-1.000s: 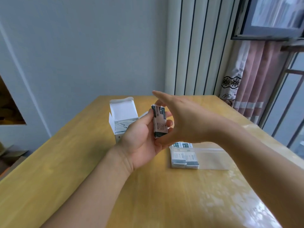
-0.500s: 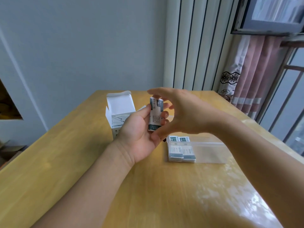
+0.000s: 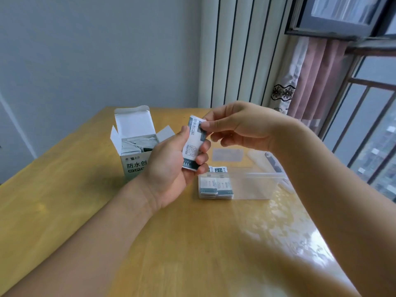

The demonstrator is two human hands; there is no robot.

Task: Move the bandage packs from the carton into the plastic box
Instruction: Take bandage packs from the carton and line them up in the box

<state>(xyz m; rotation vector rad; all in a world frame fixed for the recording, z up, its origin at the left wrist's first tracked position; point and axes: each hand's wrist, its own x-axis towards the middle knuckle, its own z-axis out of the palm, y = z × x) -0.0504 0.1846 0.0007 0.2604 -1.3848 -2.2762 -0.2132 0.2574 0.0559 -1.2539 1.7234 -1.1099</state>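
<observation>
Bandage pack [image 3: 194, 144] upright between left hand [image 3: 171, 168] and right hand [image 3: 240, 125]

Location: a room in a dwelling, most likely a flat on an upper floor. Indicators: a wooden table [image 3: 64, 200] set into the corner against a plain grey wall [image 3: 96, 50]; vertically ribbed white panelling [image 3: 240, 50]; a pink curtain [image 3: 315, 78] with a black floral lace border; a dark-framed window [image 3: 342, 16]; a metal window railing [image 3: 364, 116], with building facades visible beyond and below
</observation>
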